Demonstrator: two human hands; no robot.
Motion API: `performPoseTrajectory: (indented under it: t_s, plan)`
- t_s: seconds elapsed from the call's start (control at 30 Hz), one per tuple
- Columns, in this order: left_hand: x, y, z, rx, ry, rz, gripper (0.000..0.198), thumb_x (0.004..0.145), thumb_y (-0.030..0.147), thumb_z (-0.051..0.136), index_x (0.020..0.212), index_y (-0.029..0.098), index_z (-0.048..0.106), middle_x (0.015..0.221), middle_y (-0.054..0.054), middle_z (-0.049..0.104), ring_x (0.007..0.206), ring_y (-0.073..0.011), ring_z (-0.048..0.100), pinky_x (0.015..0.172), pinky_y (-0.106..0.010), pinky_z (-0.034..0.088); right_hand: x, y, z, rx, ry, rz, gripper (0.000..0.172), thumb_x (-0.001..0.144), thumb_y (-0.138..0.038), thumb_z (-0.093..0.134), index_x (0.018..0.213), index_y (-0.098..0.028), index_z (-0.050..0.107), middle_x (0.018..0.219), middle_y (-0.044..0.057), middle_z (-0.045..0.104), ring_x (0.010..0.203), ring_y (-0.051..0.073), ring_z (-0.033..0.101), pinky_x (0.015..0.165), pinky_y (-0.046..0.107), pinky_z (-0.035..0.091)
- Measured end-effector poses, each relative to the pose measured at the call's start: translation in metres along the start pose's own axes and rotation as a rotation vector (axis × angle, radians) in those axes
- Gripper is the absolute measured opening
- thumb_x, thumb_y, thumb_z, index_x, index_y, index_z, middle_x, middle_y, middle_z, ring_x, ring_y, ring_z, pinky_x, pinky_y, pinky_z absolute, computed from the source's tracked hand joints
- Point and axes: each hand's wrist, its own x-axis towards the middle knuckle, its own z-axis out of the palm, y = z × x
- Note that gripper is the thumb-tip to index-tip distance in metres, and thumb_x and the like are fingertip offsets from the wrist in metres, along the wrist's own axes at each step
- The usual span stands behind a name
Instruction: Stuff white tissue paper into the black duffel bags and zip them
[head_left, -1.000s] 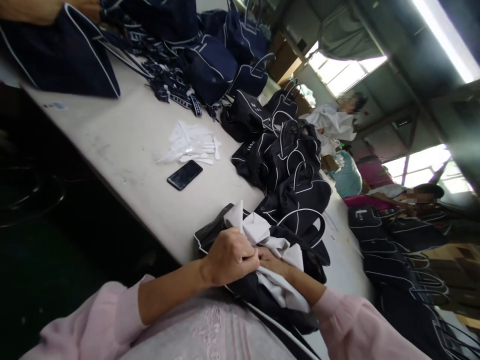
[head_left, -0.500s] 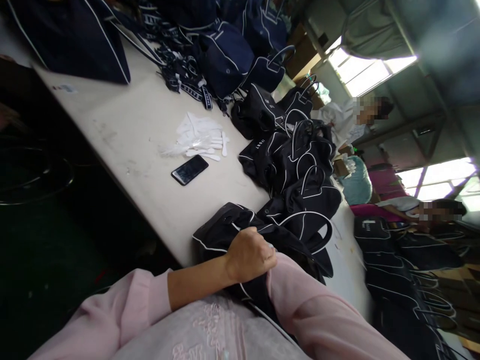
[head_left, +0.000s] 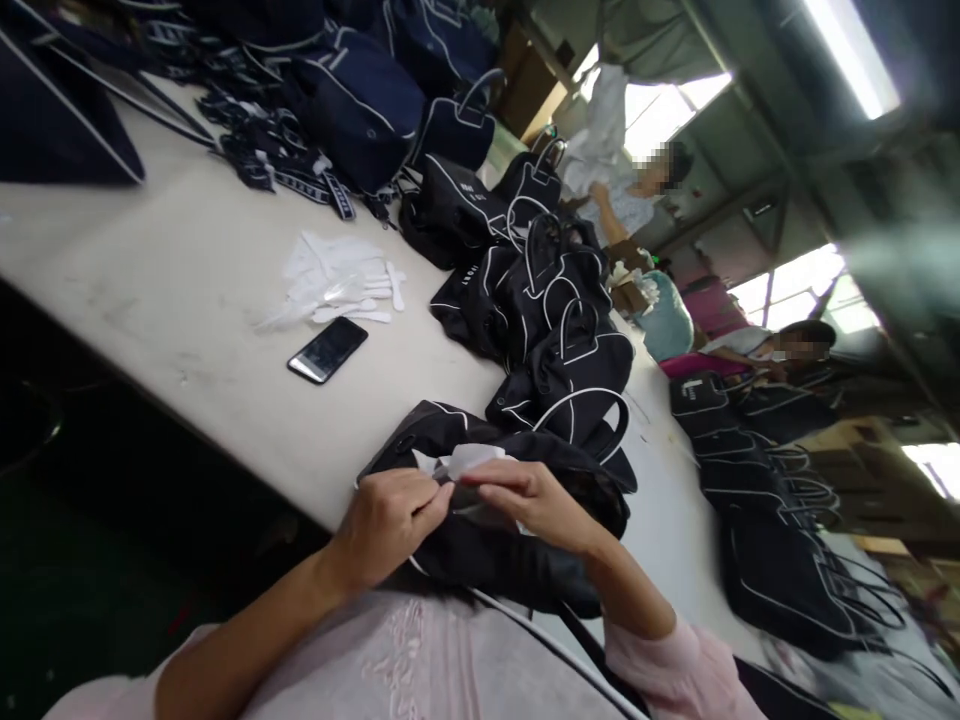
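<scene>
Right in front of my body a black bag [head_left: 510,565] with white piping lies on the table, its opening turned up. Over that opening my left hand [head_left: 390,520] pinches the edge of a thin white sheet [head_left: 476,458], which could be paper or plastic. My right hand [head_left: 536,502] has its fingers and thumb closed on the same sheet from the other side. A greyish patch shows between the hands; I cannot tell whether it is lining or film. The white-edged handle [head_left: 619,425] of the bag stands up beyond my right hand.
A phone [head_left: 328,350] and a pile of white strips [head_left: 337,280] lie on the pale table [head_left: 217,340]. Black bags [head_left: 517,290] line its far side, with navy bags [head_left: 352,110] and printed straps [head_left: 292,160] beyond. Two people work at the right, near more stacked bags [head_left: 780,560].
My right hand, hidden inside the bag before, is out and above it. My left fist has shifted left along the bag's edge. The white sheet now shows between both hands.
</scene>
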Motion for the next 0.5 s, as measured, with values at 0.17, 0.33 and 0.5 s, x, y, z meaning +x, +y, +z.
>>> performPoseTrajectory:
  t_s: [0.17,0.33,0.5]
  plan:
    - [0.031,0.002,0.002,0.282,-0.143,-0.292,0.007,0.092,0.016,0.053,0.091,0.019,0.060,0.081,-0.001,0.063,0.071,-0.0167,0.061,0.063,-0.029,0.038,-0.036,0.043,0.014,-0.178,0.452,0.096,0.050,0.080,-0.037,0.072,0.126,-0.020,0.063,0.114,0.010,0.059,0.105,0.021,0.056,0.097,0.037,0.045]
    - [0.083,-0.005,0.008,0.748,-0.633,-0.082,0.026,0.081,-0.002,0.046,0.100,0.011,0.058,0.101,-0.014,0.059,0.099,-0.0303,0.057,0.079,-0.040,0.043,-0.050,0.050,0.054,-0.143,0.237,0.083,0.050,0.076,-0.031,0.075,0.123,-0.020,0.064,0.104,0.006,0.053,0.094,0.017,0.054,0.088,0.030,0.046]
    - [0.083,-0.028,0.026,0.816,-0.630,0.067,0.032,0.074,0.002,0.063,0.103,0.009,0.053,0.099,-0.013,0.056,0.091,-0.0295,0.057,0.074,-0.038,0.045,-0.041,0.032,0.053,-0.435,0.211,0.200,0.065,0.079,-0.030,0.067,0.141,-0.024,0.048,0.110,0.008,0.054,0.099,0.021,0.055,0.090,0.032,0.046]
